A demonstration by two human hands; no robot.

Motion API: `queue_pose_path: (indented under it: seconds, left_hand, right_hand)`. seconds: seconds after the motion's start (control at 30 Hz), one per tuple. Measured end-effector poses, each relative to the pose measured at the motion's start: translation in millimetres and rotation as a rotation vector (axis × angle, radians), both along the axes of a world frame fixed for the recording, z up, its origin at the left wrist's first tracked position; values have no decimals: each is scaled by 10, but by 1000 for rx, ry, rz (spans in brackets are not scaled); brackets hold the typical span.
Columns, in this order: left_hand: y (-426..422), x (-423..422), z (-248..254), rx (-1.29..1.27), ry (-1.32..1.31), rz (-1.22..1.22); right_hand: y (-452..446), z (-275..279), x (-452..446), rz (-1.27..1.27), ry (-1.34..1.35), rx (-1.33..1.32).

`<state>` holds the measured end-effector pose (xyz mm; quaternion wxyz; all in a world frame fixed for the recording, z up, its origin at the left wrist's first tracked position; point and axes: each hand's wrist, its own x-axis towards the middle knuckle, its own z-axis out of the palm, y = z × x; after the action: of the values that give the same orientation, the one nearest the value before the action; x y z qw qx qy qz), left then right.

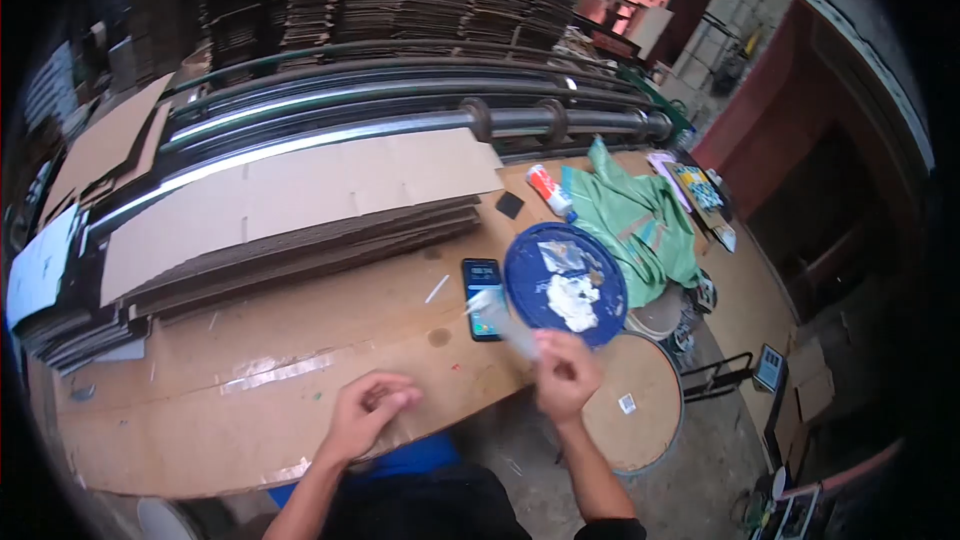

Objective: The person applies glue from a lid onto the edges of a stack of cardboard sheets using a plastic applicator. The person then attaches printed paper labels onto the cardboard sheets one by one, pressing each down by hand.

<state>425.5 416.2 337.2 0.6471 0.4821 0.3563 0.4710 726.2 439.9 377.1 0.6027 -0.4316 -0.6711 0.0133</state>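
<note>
My right hand [567,374] pinches a flat, pale scraper [517,334], blurred, with white stuff at its far tip. The scraper's tip passes over a phone [482,290] with a lit screen, lying on the table. Close by is a round blue lid [527,270] bearing a heap of white paste [573,302] and a crumpled clear packet [562,257]. My left hand [372,410] hovers at the table's near side, its fingers curled in toward the thumb. Nothing shows in it.
Stacked cardboard sheets [320,185] lie along the table's back, before long metal rollers [380,125]. A green sack [635,215], a red-and-white tube [547,188] and a small black square [509,204] sit beyond the lid. A cardboard-topped drum [632,430] stands at right.
</note>
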Motion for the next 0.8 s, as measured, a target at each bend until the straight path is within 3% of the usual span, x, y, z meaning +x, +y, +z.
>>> queue_pose_path:
  seconds: [0.1, 0.23, 0.33, 0.4, 0.53, 0.6, 0.67, 0.8]
  left_hand:
    - [98, 174, 115, -66, -326, -3]
    - [26, -162, 164, -74, -734, 49]
    - [-140, -547, 195, 140, -785, 119]
    - [-254, -766, 289, 177, -772, 198]
    - [-396, -1107, 523, 355, -719, 389]
    - [-429, -1337, 721, 294, -534, 583]
    - [-403, -1652, 987, 372, -285, 707]
    - [-319, -2406, 1500, 398, 73, 692]
  right_hand:
    - [-87, 112, -818, 266, 76, -49]
    - [-26, -17, -1685, 754, 385, -177]
    - [33, 95, -2203, 1000, 558, -261]
    - [30, 144, -2447, 1189, 628, -316]
    - [12, 222, -2895, 1302, 652, -436]
    - [72, 442, -3000, 1358, 647, -517]
    - [273, 681, -3009, 1108, 148, -347]
    - [1128, 1031, -3021, 944, 3, -242]
